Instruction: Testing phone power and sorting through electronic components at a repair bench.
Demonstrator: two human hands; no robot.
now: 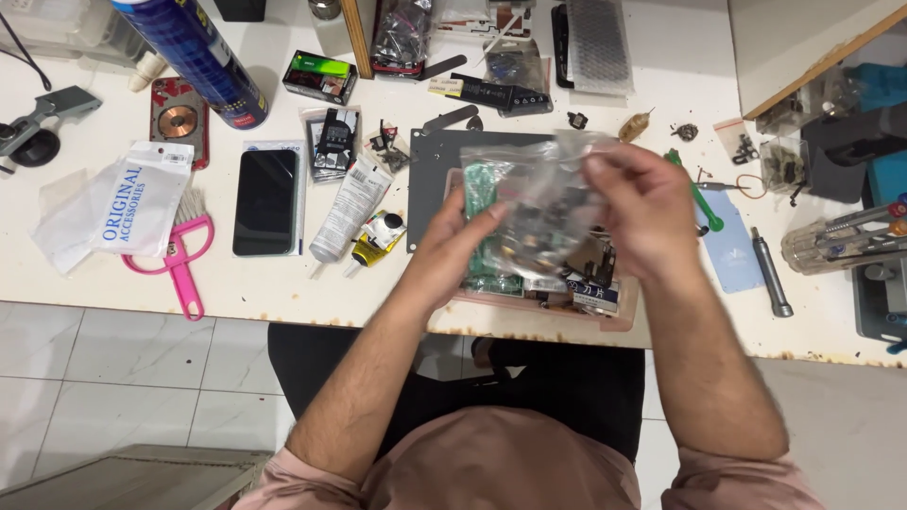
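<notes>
Both my hands hold a clear plastic bag (543, 194) of small dark parts above a shallow pink tray (624, 316) at the table's front edge. My left hand (458, 241) grips the bag's lower left side. My right hand (642, 203) pinches its upper right corner. The tray holds green circuit boards (484, 184) and small boxes, partly hidden by the bag and my hands. A dark grey mat (430, 179) lies under the tray.
Left of the tray lie a grey glue tube (350, 208), a black phone (266, 200), a pink brush (184, 250) and a white packet (142, 198). A blue spray can (194, 52) stands at the back left. A green tool (697, 194) and a metal screwdriver (770, 274) lie to the right.
</notes>
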